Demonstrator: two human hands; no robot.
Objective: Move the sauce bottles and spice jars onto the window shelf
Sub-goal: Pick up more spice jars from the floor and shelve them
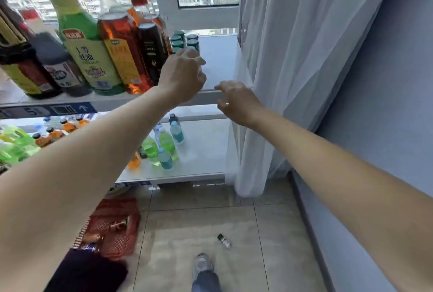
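Observation:
Tall sauce bottles stand in a row on the left of the white window shelf. Behind them several small green-capped spice jars are grouped. My left hand hovers over the shelf right in front of those jars, fingers curled and hiding some of them; I cannot tell whether it grips one. At the shelf's front edge my right hand has its fingers spread and holds nothing. One small spice jar lies on the floor tiles.
A lower shelf carries several drink bottles. A red basket with items sits on the floor at the left. A sheer white curtain hangs on the right beside a blue wall. My shoe is at the bottom.

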